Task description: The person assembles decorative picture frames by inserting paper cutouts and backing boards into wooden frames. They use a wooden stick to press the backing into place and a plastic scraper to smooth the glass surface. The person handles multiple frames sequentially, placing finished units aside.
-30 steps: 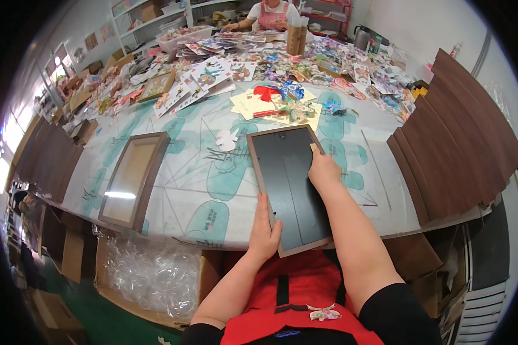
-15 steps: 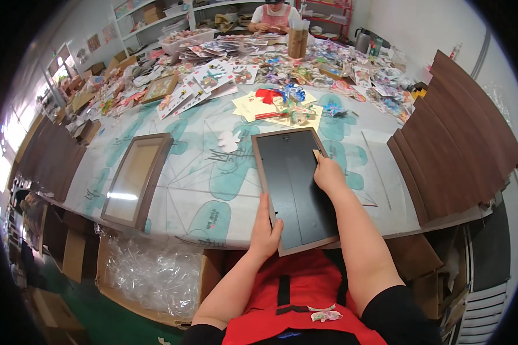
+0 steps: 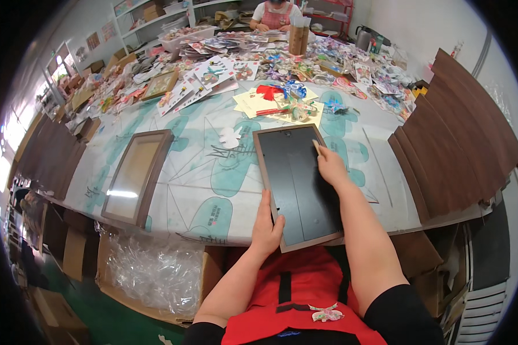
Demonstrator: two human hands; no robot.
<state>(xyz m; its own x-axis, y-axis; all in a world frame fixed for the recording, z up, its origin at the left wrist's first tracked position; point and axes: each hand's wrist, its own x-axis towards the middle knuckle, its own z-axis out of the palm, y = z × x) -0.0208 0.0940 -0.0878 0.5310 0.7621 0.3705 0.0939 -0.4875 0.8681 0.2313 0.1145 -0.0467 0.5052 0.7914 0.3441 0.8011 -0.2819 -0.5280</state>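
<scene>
A brown picture frame [image 3: 260,163] lies face down at the table's near edge, its dark backing board [image 3: 296,187] upward. My left hand [image 3: 265,230] grips the lower part of its left side, thumb over the backing and fingers along the outer edge. Over the frame's upper right side, my right hand [image 3: 331,165] is closed on a small tan stick-like tool [image 3: 316,146]. The tool's tip is near the inner edge of the frame; whether it touches cannot be made out. To the left lies a second brown frame [image 3: 151,172], with a glossy pane over a beige inside.
Brown frames are stacked at the right [image 3: 454,144] and left [image 3: 52,158]. Beyond lie yellow cards [image 3: 247,106], white printed cards [image 3: 181,95] and heaps of colourful pieces. A box of clear plastic wrap [image 3: 155,276] sits below. A co-worker [image 3: 275,17] sits at the far side.
My right hand and its tool have shifted slightly up and right along the frame's side. The frame has moved a little upward, with my left hand still on it.
</scene>
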